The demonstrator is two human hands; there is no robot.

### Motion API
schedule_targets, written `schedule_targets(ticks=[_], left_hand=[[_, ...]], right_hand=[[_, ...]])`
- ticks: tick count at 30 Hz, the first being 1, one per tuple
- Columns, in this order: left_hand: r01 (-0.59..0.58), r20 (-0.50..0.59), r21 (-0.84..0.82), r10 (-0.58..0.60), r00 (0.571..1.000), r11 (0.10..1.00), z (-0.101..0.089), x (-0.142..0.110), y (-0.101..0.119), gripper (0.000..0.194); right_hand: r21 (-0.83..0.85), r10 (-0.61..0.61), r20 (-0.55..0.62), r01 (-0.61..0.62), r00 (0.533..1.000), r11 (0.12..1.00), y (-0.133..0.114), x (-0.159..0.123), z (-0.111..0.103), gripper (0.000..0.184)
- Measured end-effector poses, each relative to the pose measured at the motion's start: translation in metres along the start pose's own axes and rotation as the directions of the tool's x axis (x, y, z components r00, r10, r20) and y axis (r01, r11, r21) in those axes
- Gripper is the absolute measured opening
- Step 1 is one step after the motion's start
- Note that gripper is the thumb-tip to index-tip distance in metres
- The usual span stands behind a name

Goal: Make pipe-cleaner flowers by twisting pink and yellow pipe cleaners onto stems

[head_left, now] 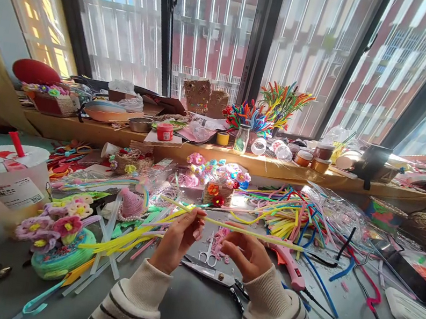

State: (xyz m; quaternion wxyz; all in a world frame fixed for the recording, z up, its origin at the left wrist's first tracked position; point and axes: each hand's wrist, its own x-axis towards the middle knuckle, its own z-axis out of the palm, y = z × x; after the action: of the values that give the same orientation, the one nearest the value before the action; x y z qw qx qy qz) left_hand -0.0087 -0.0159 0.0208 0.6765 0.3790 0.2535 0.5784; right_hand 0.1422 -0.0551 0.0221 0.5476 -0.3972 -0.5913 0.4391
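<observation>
My left hand (180,238) is closed, thumb and fingers pinching a long pale-yellow pipe cleaner (284,243) that stretches sideways to the right. My right hand (248,255) is beside that stem, its fingers loosely curled and a gap showing between thumb and index finger. The pipe cleaner runs along the index finger; whether it touches there is hard to tell. Below and between the hands lie small white-handled scissors (208,258) and large shears (218,275). A bundle of yellow pipe cleaners (121,242) spreads out left of my left hand.
A pink glue gun (293,268) with a black cord lies at right. A lidded drink cup (15,192) and a crocheted flower piece (61,259) stand at left. Many coloured pipe cleaners (289,216) are heaped behind. Jars and a flower vase (241,140) line the sill.
</observation>
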Motion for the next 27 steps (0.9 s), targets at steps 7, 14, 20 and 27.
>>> schedule_targets(ticks=[7,14,20,27], left_hand=[[-0.021,-0.097,0.022,0.023,0.995,1.000,-0.002,0.000,-0.007,0.014],[-0.107,-0.193,-0.007,0.103,0.976,0.994,0.009,0.017,-0.005,0.017],[0.001,-0.047,-0.017,-0.002,0.999,1.000,0.019,0.016,-0.015,0.024],[0.047,0.114,0.010,-0.048,0.992,0.999,0.019,0.005,-0.017,0.027]], right_hand=[[0.617,0.091,-0.297,0.118,0.950,0.778,0.020,0.029,0.002,0.023],[0.596,0.016,-0.156,0.081,0.988,0.799,0.024,0.027,-0.001,0.020],[0.086,-0.009,-0.181,0.025,0.983,0.996,0.035,0.025,0.015,0.034],[-0.305,-0.175,-0.134,0.127,0.975,0.944,0.045,0.025,0.019,0.035]])
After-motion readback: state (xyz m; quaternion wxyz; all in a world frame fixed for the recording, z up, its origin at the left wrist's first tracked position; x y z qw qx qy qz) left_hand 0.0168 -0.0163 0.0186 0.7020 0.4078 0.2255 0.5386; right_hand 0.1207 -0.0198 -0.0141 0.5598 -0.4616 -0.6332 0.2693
